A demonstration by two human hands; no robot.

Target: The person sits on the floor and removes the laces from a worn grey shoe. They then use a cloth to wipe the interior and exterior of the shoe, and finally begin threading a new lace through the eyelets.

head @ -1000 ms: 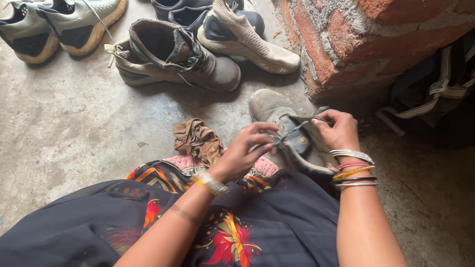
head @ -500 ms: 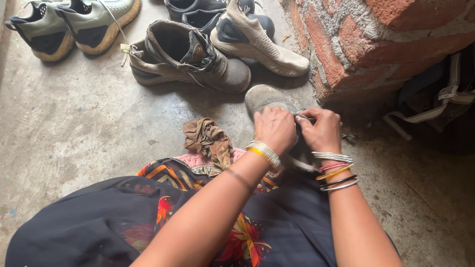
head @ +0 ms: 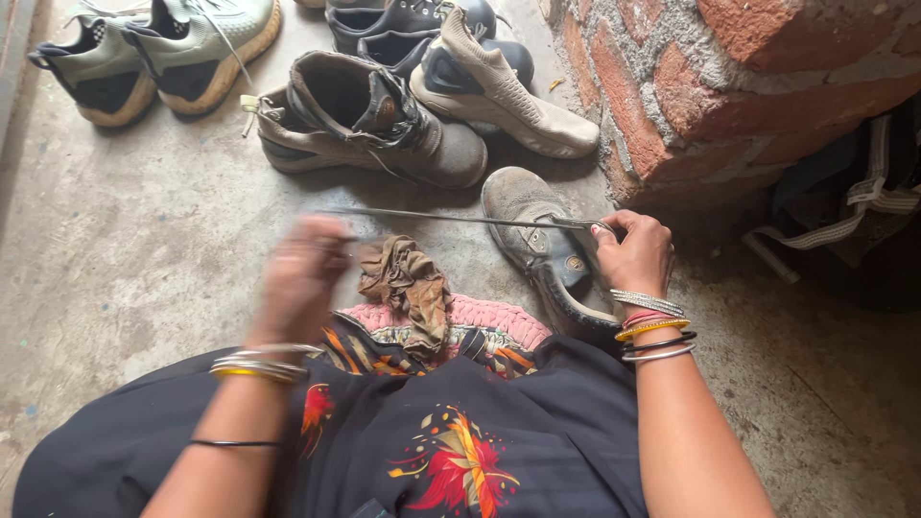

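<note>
Grey lace (head: 451,218) now stretched taut as left hand (head: 299,278) pulled leftward from boot (head: 537,235).

We look steeply down from one head camera, close over our lap, facing the floor (head: 115,240) and brick wall (head: 748,86).

Our left hand (head: 305,273), half a second ago pressed beside the right hand (head: 635,254) on the worn shoe (head: 542,240), has swung out leftward in a blur, drawing the shoelace (head: 451,219) taut between both hands.
</note>
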